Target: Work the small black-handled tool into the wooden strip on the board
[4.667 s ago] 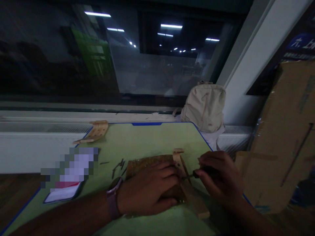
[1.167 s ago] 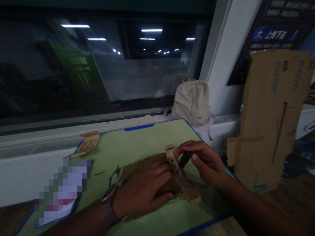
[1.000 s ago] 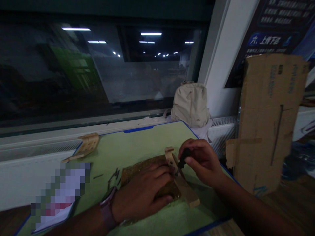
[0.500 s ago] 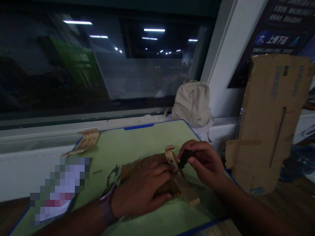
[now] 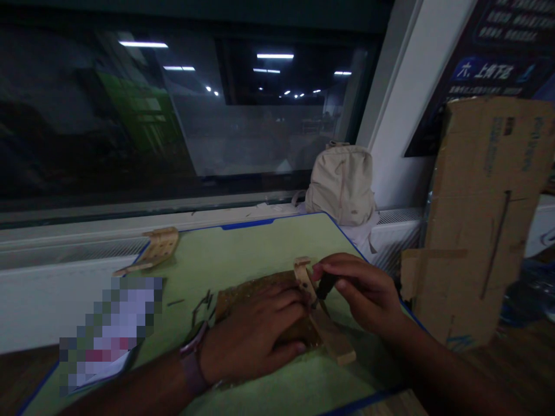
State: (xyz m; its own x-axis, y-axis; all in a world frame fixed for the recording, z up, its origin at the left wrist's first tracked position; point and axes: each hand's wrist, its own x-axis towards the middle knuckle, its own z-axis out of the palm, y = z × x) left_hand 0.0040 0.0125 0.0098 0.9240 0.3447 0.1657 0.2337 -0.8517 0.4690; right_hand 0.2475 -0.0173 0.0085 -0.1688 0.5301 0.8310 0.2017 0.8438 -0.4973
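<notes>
Pinching a dark tool (image 5: pixel 326 285), right fingers (image 5: pixel 349 266) beside the wooden piece (image 5: pixel 332 334), left fingers (image 5: pixel 281 299) outstretched at its edge.

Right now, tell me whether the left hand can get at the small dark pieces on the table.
Probably yes, if the left hand lifts off the brown wrapped slab: the small dark pieces lie close beside it, and nothing seems to cover them.
</notes>
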